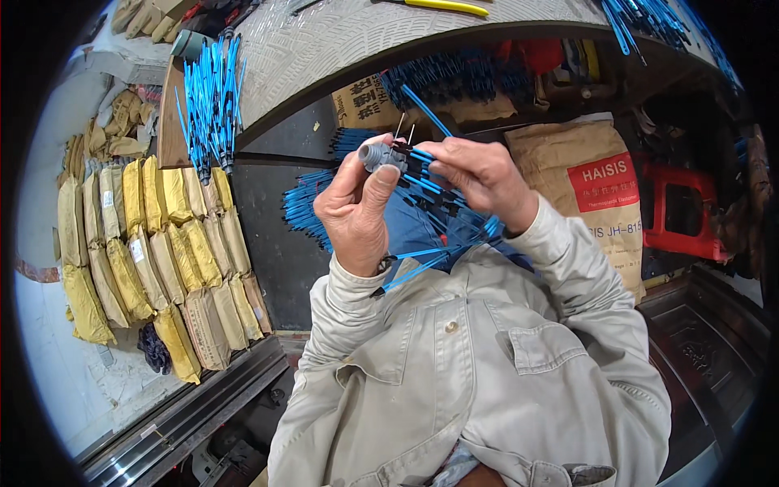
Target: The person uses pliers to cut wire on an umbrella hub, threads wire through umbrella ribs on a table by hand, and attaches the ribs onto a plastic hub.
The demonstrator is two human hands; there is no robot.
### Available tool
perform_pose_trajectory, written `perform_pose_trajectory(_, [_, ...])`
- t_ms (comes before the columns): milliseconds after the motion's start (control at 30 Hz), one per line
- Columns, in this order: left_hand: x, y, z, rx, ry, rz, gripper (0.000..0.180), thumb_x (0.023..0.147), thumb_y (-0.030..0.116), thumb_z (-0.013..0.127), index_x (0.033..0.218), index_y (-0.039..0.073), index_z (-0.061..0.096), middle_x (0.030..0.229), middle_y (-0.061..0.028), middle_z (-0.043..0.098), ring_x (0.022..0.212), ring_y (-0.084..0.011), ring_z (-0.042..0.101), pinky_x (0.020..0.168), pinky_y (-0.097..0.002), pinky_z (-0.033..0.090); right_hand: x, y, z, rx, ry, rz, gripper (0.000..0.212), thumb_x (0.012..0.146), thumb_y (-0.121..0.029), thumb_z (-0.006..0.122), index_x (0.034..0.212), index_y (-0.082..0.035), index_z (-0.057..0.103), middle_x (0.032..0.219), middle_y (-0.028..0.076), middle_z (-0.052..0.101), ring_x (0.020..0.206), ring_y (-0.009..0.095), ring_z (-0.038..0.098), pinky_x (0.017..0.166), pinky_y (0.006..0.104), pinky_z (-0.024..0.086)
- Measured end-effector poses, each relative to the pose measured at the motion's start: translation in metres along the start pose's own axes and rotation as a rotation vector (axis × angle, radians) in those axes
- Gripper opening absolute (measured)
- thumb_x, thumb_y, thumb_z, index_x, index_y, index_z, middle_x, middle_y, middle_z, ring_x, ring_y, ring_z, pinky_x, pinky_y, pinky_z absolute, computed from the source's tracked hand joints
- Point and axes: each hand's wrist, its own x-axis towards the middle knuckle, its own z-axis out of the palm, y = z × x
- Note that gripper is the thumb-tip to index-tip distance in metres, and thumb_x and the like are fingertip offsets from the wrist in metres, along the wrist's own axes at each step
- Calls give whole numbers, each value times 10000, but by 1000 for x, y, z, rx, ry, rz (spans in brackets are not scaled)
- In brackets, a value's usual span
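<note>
My left hand is closed around a grey plastic threaded fitting, gripping it between thumb and fingers at chest height. Two thin metal pins point up from behind the fitting. Just to the right, the fingers of my right hand pinch a slender blue rod, whose dark end meets the fitting. Whether that end sits inside it or only touches it, I cannot tell. Below both hands, more blue rods with black ends lie across my lap.
A patterned worktop curves across the top, carrying yellow-handled pliers and a bundle of blue rods at its left edge. Brown sacks and a red plastic frame stand right; rows of wrapped packets lie left.
</note>
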Motion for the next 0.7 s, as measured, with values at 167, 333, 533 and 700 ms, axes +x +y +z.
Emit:
perform_pose_trajectory(167, [3,5,-4,86,-70,-30,297,845,143,632,1087,-25,595,1008,-78,639,938,-127,572,854,-247,427,3,1,-3,-97,-88,-99,363,796,-86,629,1150,-39,567,713,105,589,602,213,595,507,281,470])
perform_pose_trajectory(333, [22,19,-15,368,-340,7,330,870,211,600,1113,-12,584,1080,-82,623,1099,-172,508,983,-307,334,-8,-25,1,-425,-69,-84,478,748,-2,639,1204,37,503,808,134,609,619,207,602,525,281,472])
perform_pose_trajectory(533, [26,28,-16,271,-414,-89,385,873,246,589,1165,-2,546,1174,-99,576,1218,-197,406,1037,-340,261,-14,-30,12,-566,-22,-97,524,726,13,649,1221,58,481,838,144,619,646,202,617,531,272,485])
perform_pose_trajectory(700, [20,27,-2,197,-382,-130,406,871,248,591,1187,2,526,1203,-104,557,1227,-202,398,1035,-341,268,-17,-19,6,-497,66,-231,532,712,51,637,1218,71,477,887,170,627,693,221,636,565,280,517])
